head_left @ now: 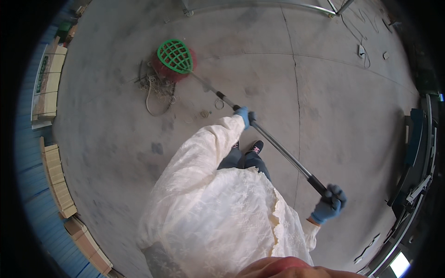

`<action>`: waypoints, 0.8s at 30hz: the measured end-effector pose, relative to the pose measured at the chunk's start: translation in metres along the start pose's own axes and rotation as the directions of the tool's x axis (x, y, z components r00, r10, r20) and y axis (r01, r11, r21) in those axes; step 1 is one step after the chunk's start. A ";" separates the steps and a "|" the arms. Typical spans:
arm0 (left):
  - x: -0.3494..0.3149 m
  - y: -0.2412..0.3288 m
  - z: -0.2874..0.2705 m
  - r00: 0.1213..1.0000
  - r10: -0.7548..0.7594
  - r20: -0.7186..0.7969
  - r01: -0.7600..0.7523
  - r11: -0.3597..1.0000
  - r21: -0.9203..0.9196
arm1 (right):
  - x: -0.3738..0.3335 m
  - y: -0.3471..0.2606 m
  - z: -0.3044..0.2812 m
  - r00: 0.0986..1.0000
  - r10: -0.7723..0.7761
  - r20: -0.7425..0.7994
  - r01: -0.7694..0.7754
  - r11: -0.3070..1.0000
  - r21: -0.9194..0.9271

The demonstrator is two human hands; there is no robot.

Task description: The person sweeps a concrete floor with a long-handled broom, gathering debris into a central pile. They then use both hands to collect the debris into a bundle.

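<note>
A broom with a green lattice head (pixel 174 56) and red bristles (pixel 164 72) reaches across the concrete floor toward the upper left. My gloved left hand (pixel 244 116) is closed around the middle of its metal handle (pixel 283 151). My right hand (pixel 330 204), in a blue and dark grey glove, grips the black end of the handle at the lower right. Beside the bristles lies a tangled heap of cords and strips (pixel 160 90). A thin ring (pixel 219 104) and a small yellowish coil (pixel 204 113) rest between the heap and my left hand.
Flattened tan cartons (pixel 59 178) line the blue corrugated wall (pixel 34 185) on the left. A metal frame on casters (pixel 296 5) stands at the far edge. Far right, a white power strip (pixel 361 51) trails a cable. Dark equipment (pixel 413 139) runs along the right side.
</note>
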State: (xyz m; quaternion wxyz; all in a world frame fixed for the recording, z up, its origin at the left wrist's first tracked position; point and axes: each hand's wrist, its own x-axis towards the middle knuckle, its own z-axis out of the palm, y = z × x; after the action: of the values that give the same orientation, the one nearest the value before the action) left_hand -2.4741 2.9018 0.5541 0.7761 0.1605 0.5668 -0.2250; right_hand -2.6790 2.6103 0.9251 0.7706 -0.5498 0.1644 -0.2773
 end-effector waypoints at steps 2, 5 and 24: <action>0.000 -0.026 0.021 0.995 -0.037 0.097 0.032 0.998 0.054 | 0.003 -0.020 -0.018 0.998 -0.052 0.034 0.051 0.998 0.030; -0.015 -0.065 0.065 0.981 -0.112 0.160 0.101 0.992 0.076 | 0.012 -0.050 -0.041 0.985 -0.172 0.003 0.171 0.982 -0.078; -0.024 0.002 0.111 0.976 0.165 0.145 -0.203 0.928 0.312 | -0.002 -0.030 0.047 0.984 -0.122 -0.127 0.111 0.989 -0.093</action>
State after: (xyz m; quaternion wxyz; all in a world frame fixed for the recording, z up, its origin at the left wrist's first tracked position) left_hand -2.3895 2.8511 0.6109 0.7883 0.3251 0.4584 -0.2504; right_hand -2.6618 2.6399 0.9696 0.7161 -0.5714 0.1944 -0.3505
